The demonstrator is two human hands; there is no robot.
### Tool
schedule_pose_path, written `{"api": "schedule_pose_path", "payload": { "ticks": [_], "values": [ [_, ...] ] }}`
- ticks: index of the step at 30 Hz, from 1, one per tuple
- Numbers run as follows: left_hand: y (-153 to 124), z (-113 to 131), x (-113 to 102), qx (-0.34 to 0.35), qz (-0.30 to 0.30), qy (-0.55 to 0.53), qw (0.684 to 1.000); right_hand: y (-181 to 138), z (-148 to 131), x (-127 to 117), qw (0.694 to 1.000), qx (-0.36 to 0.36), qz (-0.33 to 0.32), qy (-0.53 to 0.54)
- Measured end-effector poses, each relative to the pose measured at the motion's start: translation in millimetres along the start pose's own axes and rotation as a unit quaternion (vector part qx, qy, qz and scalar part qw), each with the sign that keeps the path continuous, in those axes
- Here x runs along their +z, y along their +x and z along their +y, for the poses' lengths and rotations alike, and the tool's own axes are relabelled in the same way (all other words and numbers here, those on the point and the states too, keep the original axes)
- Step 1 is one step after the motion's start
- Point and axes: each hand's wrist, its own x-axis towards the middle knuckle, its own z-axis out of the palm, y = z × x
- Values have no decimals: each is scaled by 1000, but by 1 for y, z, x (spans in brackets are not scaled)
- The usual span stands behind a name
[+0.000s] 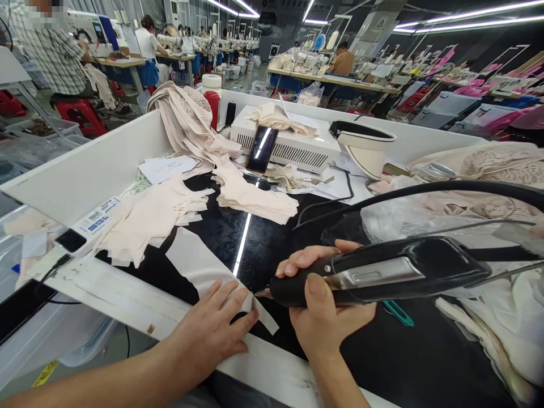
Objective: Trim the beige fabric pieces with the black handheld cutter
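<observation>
My right hand (317, 309) is wrapped round a black hand-held tool (382, 272) with a metal tip that points left, its cable arching away to the right. The tip touches a pale fabric strip (199, 266) lying on the black glossy worktop (272, 238). My left hand (212, 328) lies flat with fingers spread, pressing down the near end of that strip beside the tool's tip.
Piles of beige cut fabric pieces (148, 218) and a folded stack (255, 198) lie behind. A white box unit (293, 144) with a phone (262, 148) leaning on it stands at the back, beside a white iron stand (365, 144). White walls (97, 164) border the table. Seated workers are far off.
</observation>
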Motion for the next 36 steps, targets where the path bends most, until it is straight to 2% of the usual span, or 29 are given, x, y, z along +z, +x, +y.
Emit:
{"api": "schedule_pose_path", "payload": {
  "ticks": [5,14,21,25,36],
  "values": [
    [-1,-4,2,5,14,3,1000,2,-4,2,1000,0,18,-13],
    [0,-4,-1,2,5,-3,1000,-1,-4,1,1000,7,4,-10],
    [-1,-3,0,-1,19,-9,1000,2,-2,3,1000,-7,14,8],
    [0,-2,1,-1,30,-18,999,-1,3,5,1000,3,-3,10],
    [2,0,-5,-14,15,-34,999,6,5,13,999,1,-2,37]
  ]
}}
